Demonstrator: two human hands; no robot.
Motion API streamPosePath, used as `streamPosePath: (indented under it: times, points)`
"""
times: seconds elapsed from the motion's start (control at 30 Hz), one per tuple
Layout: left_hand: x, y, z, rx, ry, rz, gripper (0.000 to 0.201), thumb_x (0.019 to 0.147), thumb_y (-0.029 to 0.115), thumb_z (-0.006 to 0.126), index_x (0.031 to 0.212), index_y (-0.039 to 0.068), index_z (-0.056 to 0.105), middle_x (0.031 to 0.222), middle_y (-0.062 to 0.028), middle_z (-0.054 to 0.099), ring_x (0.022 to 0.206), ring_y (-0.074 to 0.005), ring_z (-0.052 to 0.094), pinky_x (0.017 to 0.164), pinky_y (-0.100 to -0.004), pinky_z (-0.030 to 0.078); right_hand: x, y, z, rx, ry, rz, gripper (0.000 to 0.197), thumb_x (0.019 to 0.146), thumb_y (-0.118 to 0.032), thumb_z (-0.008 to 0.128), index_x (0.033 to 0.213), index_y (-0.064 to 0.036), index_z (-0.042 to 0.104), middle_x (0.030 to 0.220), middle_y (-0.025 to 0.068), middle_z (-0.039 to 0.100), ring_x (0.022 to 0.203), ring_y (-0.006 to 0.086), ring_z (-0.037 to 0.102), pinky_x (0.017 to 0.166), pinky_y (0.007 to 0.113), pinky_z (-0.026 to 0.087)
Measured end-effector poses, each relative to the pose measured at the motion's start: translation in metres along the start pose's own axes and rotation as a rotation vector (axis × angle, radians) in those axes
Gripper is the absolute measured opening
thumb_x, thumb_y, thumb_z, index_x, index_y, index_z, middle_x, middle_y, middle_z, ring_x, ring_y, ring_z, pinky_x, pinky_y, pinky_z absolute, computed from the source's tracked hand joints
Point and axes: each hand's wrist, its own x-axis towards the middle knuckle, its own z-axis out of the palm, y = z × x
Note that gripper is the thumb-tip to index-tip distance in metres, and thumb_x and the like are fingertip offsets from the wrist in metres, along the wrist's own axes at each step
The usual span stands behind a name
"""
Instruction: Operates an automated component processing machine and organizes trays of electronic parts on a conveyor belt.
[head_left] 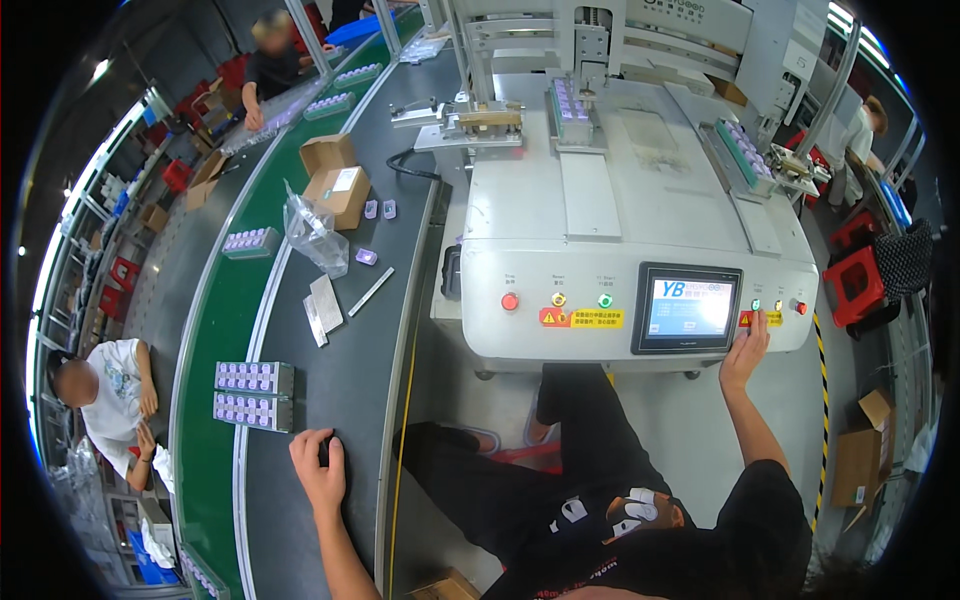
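Note:
My left hand (318,468) rests on the dark bench beside the conveyor, its fingers curled round a small black thing I cannot make out. Just beyond it, two grey trays (291,380) stand side by side, filled with rows of small purple pieces (250,376). My right hand (745,352) reaches to the front panel of the white machine (520,220). Its fingers are stretched out, with the tips at a green button (756,304) right of the lit touch screen (690,307). Whether the button is pressed cannot be seen.
An open cardboard box (345,195), a clear plastic bag (315,235), loose purple pieces (367,257) and a metal strip (372,291) lie on the bench. Filled trays sit on the green belt (215,320) and machine. Two co-workers (120,400) are across the belt; another stands far right.

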Motion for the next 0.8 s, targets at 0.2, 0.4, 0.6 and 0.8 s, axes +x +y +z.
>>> streamPosePath:
  times: [0.2, 0.4, 0.6, 0.8]
  points:
    - [-0.001, -0.0014, 0.0007, 0.001, 0.001, -0.004, 0.015, 0.08, 0.008, 0.063, 0.093, 0.003, 0.063, 0.096, -0.0123, 0.056, 0.095, -0.0288, 0.051, 0.085, -0.037, 0.041, 0.0006, -0.0018, -0.0005, 0.01, 0.003, 0.006, 0.044, 0.094, -0.011, 0.037, 0.135, 0.0037, 0.039, 0.141, 0.0206, 0.039, 0.132, 0.0349, 0.035, 0.109, 0.045, 0.021]
    - [-0.0002, 0.0001, 0.0008, 0.002, 0.001, -0.004, 0.014, 0.08, 0.008, 0.063, 0.093, 0.002, 0.063, 0.096, -0.0122, 0.057, 0.095, -0.0286, 0.052, 0.086, -0.0366, 0.041, -0.0013, 0.0032, 0.0018, 0.009, 0.008, -0.006, 0.045, 0.095, -0.013, 0.035, 0.138, 0.001, 0.037, 0.143, 0.0183, 0.037, 0.134, 0.0328, 0.032, 0.111, 0.045, 0.019]
    - [-0.0007, 0.0001, 0.0006, 0.013, 0.006, 0.004, 0.014, 0.08, 0.008, 0.062, 0.092, 0.002, 0.062, 0.096, -0.0122, 0.057, 0.096, -0.0286, 0.052, 0.086, -0.0361, 0.041, 0.0007, -0.003, -0.0009, 0.011, 0.005, -0.009, 0.045, 0.096, -0.013, 0.035, 0.139, 0.0004, 0.037, 0.144, 0.0176, 0.037, 0.135, 0.0322, 0.031, 0.111, 0.045, 0.018]
    - [0.0005, 0.0022, 0.0002, 0.009, 0.008, 0.003, 0.013, 0.08, 0.008, 0.062, 0.092, 0.002, 0.062, 0.097, -0.0123, 0.057, 0.096, -0.0288, 0.052, 0.087, -0.0363, 0.041, 0.0008, -0.0033, -0.0016, -0.005, 0.012, -0.004, 0.045, 0.095, -0.012, 0.036, 0.137, 0.0023, 0.038, 0.142, 0.0188, 0.039, 0.133, 0.0331, 0.033, 0.111, 0.045, 0.02]
